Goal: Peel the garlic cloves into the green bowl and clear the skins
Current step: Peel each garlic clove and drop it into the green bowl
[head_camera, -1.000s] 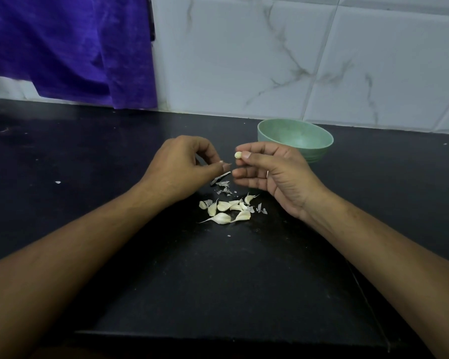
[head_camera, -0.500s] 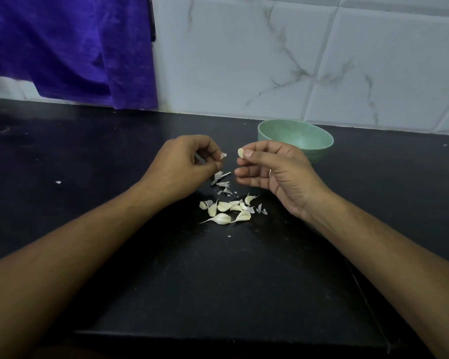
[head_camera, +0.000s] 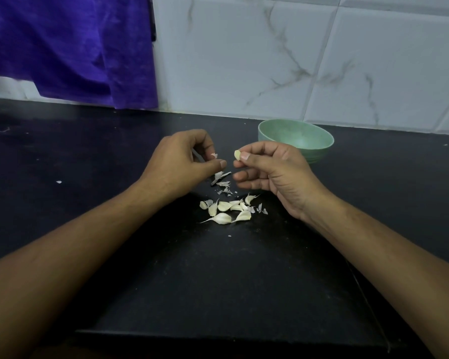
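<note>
Now the right hand point(head_camera: 270, 172) pinches a clove point(head_camera: 237, 154) in its fingers, mid-frame, just left of the bowl point(head_camera: 319, 154); the left hand point(head_camera: 182, 161) pinches a skin scrap point(head_camera: 214, 155). The grip looks slight: a slip could drop the clove onto the bench point(head_camera: 88, 164) among the unpeeled pile point(head_camera: 227, 212).

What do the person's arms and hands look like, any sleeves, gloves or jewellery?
The left forearm and right forearm are bare right to the frame edge, with no sleeves showing. The left hand and right hand wear no gloves. No watch or wristband shows at either wrist. The visible thumbnails are short and unpainted.
</note>
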### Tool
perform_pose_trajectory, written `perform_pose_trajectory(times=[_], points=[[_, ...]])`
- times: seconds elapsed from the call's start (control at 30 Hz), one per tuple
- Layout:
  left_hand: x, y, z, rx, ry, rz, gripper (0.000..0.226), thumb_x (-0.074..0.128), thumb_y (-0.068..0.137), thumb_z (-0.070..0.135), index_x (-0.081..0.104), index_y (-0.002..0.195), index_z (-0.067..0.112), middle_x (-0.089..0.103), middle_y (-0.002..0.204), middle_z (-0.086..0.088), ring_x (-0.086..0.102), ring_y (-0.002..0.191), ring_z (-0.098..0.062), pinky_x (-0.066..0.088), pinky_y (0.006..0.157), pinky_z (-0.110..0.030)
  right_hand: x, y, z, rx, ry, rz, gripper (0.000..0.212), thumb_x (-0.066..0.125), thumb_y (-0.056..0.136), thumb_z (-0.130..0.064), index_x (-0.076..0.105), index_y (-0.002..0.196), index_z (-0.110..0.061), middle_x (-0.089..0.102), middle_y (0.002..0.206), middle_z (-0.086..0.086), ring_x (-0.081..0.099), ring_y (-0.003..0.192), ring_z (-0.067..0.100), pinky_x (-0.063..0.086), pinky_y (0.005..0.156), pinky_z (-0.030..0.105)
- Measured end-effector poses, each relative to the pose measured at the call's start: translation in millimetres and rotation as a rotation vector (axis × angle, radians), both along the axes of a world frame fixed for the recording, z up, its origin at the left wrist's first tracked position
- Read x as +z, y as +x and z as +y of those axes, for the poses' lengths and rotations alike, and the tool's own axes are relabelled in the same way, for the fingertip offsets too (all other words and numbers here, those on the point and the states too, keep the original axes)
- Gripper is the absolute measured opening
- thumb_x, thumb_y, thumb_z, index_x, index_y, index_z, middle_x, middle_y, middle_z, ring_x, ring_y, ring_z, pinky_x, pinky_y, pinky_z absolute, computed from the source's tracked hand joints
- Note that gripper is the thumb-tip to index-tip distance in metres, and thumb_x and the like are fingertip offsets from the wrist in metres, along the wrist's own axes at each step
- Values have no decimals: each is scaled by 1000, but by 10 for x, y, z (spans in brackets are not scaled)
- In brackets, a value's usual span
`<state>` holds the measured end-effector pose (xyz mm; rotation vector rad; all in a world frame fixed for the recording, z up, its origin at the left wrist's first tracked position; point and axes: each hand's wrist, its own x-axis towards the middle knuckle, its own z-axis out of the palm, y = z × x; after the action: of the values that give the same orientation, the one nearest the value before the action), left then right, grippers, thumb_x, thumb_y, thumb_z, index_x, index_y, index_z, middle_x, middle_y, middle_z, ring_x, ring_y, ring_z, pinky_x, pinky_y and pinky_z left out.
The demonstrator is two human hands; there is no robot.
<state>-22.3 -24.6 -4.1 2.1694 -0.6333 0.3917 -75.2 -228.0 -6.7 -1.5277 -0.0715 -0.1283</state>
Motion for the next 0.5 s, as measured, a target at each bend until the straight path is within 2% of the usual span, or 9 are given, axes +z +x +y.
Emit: perform_pose_trajectory(times=[0.13, 0.27, 0.37, 0.43, 0.5], points=[[9, 5, -11, -26, 9, 25, 8, 82, 89, 33, 77, 87, 27, 70, 68, 15, 61, 58, 7, 43, 59, -12, 2, -5, -2, -1, -12, 0, 16, 72, 95, -11, 70, 107, -2, 76, 96, 15, 73, 76, 22, 65, 73, 35], [22, -4, -11, -34, 21, 32, 11, 72, 97, 36, 80, 92, 30, 69, 67, 25, 62, 61, 7, 47, 61, -18, 8, -12, -4, -3, -21, 2, 17, 72, 95, -12, 71, 108, -2, 77, 97, 15, 73, 77, 22, 65, 74, 36], [34, -7, -4, -8, 18, 10, 13, 74, 94, 36, 81, 88, 28, 72, 71, 14, 65, 65, 2, 47, 64, -23, 8, -10, -2, -5, -24, 3, 14, 72, 95, -12, 71, 107, -4, 77, 95, 14, 73, 76, 22, 65, 73, 36], [34, 5, 5, 15, 9, 1, 15, 77, 91, 39, 79, 81, 27, 71, 68, 14, 64, 66, 0, 47, 62, -20, 7, -6, 1, -4, -27, 3, 14, 72, 95, -12, 71, 106, -4, 77, 95, 13, 73, 75, 22, 65, 73, 36], [39, 4, 8, 22, -9, 7, 21, 81, 87, 41, 75, 74, 26, 65, 59, 20, 59, 58, 3, 39, 54, -12, 6, -4, -1, -2, -27, 2, 13, 72, 95, -12, 71, 106, -5, 76, 94, 13, 73, 76, 22, 64, 72, 36]])
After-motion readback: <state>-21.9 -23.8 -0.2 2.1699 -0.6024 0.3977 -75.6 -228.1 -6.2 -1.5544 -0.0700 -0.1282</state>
